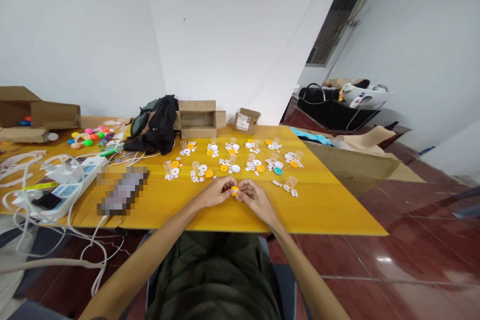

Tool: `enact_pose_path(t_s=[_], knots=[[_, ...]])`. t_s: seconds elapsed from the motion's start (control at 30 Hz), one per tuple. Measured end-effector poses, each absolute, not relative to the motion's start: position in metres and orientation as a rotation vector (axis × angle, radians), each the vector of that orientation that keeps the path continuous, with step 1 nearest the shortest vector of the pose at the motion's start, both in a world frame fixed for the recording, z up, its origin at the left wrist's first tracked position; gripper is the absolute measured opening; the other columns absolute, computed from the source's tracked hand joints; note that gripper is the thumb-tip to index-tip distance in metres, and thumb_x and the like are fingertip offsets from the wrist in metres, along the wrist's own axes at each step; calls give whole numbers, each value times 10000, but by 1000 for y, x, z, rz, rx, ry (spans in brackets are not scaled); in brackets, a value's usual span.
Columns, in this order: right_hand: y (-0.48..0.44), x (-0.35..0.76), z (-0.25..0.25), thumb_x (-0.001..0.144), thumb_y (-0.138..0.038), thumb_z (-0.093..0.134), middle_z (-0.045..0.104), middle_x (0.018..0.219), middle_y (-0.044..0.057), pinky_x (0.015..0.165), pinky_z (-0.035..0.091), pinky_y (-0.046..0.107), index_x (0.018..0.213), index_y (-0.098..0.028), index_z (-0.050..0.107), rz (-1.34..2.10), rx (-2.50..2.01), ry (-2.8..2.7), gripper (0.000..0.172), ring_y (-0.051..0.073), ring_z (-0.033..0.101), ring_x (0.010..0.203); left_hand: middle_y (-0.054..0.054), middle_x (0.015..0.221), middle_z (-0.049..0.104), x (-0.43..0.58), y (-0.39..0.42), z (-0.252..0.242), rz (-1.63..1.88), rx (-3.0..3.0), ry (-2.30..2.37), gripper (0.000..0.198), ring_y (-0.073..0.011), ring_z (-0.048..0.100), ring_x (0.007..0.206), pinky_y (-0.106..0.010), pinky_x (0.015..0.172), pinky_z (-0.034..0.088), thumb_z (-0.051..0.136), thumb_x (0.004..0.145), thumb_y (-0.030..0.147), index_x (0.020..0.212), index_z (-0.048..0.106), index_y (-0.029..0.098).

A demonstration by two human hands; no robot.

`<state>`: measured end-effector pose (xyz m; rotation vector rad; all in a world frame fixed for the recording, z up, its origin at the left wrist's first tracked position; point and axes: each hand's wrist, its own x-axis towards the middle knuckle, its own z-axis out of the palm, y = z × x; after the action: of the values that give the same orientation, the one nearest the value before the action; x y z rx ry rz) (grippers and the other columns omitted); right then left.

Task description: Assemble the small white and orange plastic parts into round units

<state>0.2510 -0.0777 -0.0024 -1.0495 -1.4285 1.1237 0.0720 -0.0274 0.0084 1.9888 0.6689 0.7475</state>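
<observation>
Left grip [216, 192] and right grip [253, 195] meet fingertip to fingertip, both pinched closed on one small orange disc [234, 190], low over the near part of the yellow worktop [330, 205]. Rows of small white and orange parts [232, 160] lie just beyond.

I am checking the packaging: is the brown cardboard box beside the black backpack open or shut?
Open. The brown cardboard box has its flaps spread outward, and its inner wall shows. Its contents cannot be told.
</observation>
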Motion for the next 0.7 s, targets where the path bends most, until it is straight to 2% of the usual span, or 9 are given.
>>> enact_pose_path(t_s=[0.4,0.7], knots=[[-76,251,-3,716,-612,758,693,749,9,691,588,343,835,-232,608,1142,-1088,-1394,425,178,683,672,-8,802,645,73,-27,9,753,2100,752,164,-149,548,707,-269,688,447,490,898,213,971,633,182],[-75,253,-4,708,-606,762,708,811,30,705,598,358,831,-227,619,1162,-1093,-1364,424,187,690,693,17,765,576,74,-31,12,745,2132,757,159,-140,502,680,-255,664,427,529,828,140,954,610,190]])
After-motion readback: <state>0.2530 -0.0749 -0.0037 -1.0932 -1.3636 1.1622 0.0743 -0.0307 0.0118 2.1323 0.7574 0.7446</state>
